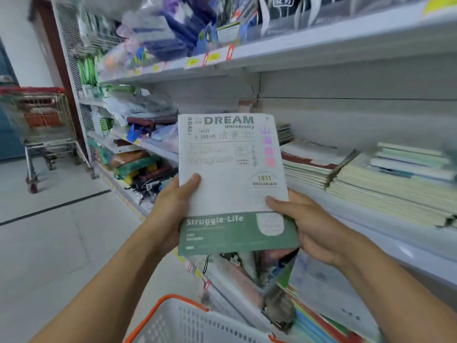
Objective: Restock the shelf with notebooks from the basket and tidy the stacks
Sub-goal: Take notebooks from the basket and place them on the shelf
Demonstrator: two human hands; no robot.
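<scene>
Two hands, left hand [173, 206] and right hand [306, 226], are wrapped around a white-and-green paper notebook [232, 184], held mid-frame, ready for shelving.

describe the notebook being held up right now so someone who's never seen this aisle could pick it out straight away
Start at the white store shelf on the right, then drop to the two hands raised in front of it. The left hand and right hand grip the notebook by its lower edges. Unlike the plain notebook stacks lying flat behind it, it has a white cover reading DREAM University above a green band reading Struggle Life.
</scene>
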